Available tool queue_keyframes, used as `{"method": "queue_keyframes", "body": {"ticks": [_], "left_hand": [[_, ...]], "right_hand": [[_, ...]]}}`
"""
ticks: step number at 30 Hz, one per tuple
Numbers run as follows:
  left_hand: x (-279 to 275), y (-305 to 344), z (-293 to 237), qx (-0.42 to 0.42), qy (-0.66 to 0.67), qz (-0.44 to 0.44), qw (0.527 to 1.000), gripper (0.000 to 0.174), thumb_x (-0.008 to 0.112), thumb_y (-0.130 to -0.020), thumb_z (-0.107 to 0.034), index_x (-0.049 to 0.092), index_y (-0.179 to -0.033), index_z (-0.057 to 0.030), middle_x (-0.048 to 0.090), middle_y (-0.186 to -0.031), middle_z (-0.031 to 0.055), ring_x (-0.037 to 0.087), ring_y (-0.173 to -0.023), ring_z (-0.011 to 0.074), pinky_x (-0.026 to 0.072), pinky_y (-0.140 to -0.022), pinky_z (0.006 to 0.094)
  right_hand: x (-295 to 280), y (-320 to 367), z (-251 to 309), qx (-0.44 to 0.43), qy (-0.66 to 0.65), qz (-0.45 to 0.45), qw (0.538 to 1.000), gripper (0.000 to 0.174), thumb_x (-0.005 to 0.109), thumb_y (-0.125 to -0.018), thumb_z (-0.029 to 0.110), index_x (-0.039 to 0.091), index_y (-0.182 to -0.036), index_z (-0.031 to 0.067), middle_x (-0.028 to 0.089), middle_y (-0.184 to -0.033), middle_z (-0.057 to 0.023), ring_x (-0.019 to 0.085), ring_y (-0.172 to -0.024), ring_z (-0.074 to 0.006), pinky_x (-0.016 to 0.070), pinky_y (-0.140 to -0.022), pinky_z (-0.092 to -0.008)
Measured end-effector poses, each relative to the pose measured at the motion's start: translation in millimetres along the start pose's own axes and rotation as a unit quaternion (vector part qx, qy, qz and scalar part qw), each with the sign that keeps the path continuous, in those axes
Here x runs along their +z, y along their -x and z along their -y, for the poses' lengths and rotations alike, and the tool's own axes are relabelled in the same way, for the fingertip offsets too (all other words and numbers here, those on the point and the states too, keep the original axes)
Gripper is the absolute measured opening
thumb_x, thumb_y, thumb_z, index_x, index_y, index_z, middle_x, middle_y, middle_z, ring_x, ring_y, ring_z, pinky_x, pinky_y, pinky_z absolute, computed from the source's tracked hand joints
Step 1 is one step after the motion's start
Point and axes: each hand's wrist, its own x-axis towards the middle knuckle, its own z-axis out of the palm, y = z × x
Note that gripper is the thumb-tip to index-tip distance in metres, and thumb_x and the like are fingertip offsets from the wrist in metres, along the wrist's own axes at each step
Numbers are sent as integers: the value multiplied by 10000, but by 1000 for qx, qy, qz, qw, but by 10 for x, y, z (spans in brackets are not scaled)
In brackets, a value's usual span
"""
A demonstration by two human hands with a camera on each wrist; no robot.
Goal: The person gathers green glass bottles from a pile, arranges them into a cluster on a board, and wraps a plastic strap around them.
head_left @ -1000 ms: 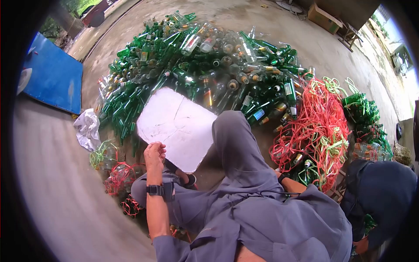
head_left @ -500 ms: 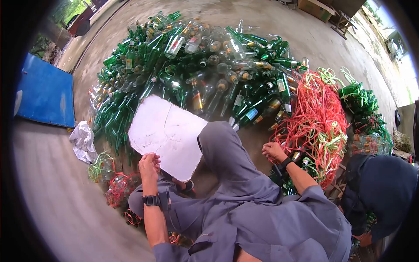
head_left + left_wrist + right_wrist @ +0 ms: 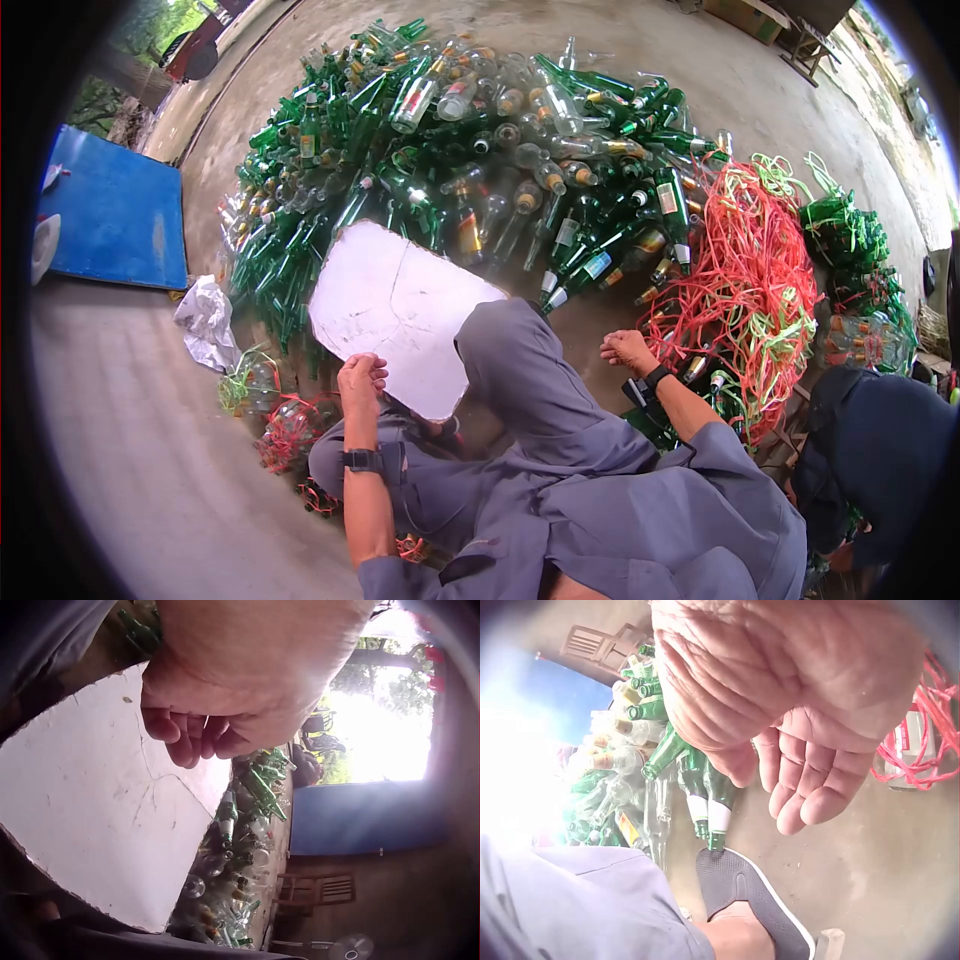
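In the head view, my left hand (image 3: 362,382) hovers by the near edge of a white board (image 3: 392,305) that has cracks across its face. Its fingers (image 3: 182,742) hang loosely curled and hold nothing. My right hand (image 3: 628,348) is over the bare floor right of the raised knee, beside a heap of red and light green plastic straps (image 3: 745,290). Seen from the right wrist, its fingers (image 3: 810,780) are relaxed and slightly bent, with nothing in them. Green bottles (image 3: 718,796) with white neck labels lie beyond that hand, near a dark shoe (image 3: 742,881).
A wide pile of green and clear glass bottles (image 3: 460,130) covers the floor ahead. Bundled bottles (image 3: 860,270) stand at the right, and strapped clear bottles (image 3: 293,430) at the left. Crumpled white plastic (image 3: 208,322) and a blue panel (image 3: 115,210) are at far left.
My right hand, mostly hidden behind the knee a second ago, has come up into view beside the straps, empty. My left hand stays by the board's edge. The head view has shifted slightly.
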Motion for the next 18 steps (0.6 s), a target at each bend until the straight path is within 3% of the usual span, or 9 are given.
{"method": "queue_keyframes", "body": {"ticks": [3, 6, 7, 8, 9, 10, 13, 16, 18], "left_hand": [[42, 10, -23, -3, 0, -5, 1000, 101, 621, -896, -141, 596, -940, -52, 667, -801, 90, 613, -610, 133, 425, -478, 225], [42, 18, -30, 0, 4, 3, 1000, 102, 621, -899, -141, 595, -940, -51, 667, -805, 90, 614, -613, 135, 428, -482, 230], [45, 24, -34, 1, 3, 0, 1000, 102, 621, -899, -141, 595, -940, -51, 667, -805, 90, 614, -613, 135, 428, -482, 230], [47, 35, -40, 0, 1, 0, 1000, 100, 621, -901, -141, 596, -940, -52, 667, -806, 89, 615, -621, 138, 432, -489, 235], [50, 42, -47, -2, -2, 0, 1000, 99, 621, -903, -141, 597, -941, -52, 667, -807, 88, 617, -628, 140, 437, -496, 240], [54, 45, -51, -1, -2, -2, 1000, 99, 621, -903, -141, 597, -941, -52, 667, -807, 88, 617, -628, 140, 437, -496, 240], [40, 71, -67, -2, -2, -5, 1000, 93, 621, -907, -140, 600, -942, -56, 669, -811, 86, 621, -644, 147, 441, -510, 246], [60, 116, -103, 6, 4, 0, 1000, 91, 621, -908, -138, 602, -946, -58, 671, -817, 85, 623, -654, 151, 443, -523, 248], [71, 164, -133, 6, 10, 7, 1000, 93, 624, -907, -138, 604, -945, -56, 674, -825, 87, 624, -654, 152, 445, -532, 248]], "right_hand": [[-137, -122, 163, -90, 14, -27, 995, 331, 632, -923, 169, 614, -1180, -40, 712, -965, -116, 707, -737, -173, 552, -583, -266], [-401, -330, 488, -198, 26, -180, 963, 342, 581, -906, 151, 624, -1191, -33, 709, -805, -120, 693, -640, -171, 527, -527, -284], [-577, -499, 566, -207, 94, -244, 943, 352, 563, -918, 190, 626, -1187, -26, 715, -792, -132, 695, -645, -182, 538, -575, -322], [-734, -663, 628, -246, 116, -306, 913, 304, 550, -917, 209, 644, -1121, 4, 709, -822, -151, 707, -707, -258, 545, -660, -385], [-897, -684, 802, -283, 242, -359, 856, 242, 548, -906, 185, 640, -1067, 30, 696, -849, -174, 692, -799, -358, 533, -737, -445], [-962, -650, 981, -264, 329, -427, 800, 219, 539, -896, 173, 630, -1059, 58, 680, -951, -216, 663, -908, -401, 518, -789, -483], [-1177, -609, 1258, -249, 317, -455, 794, 369, 582, -869, 215, 606, -1170, 3, 639, -1175, -267, 617, -1096, -413, 507, -912, -465], [-1408, -771, 1321, -146, 363, -433, 812, 427, 613, -851, 232, 603, -1182, -39, 650, -1149, -295, 630, -1079, -430, 516, -910, -476], [-1437, -804, 1323, -139, 366, -425, 816, 408, 609, -854, 254, 622, -1153, -24, 662, -1114, -288, 637, -1057, -435, 511, -895, -491]]}}
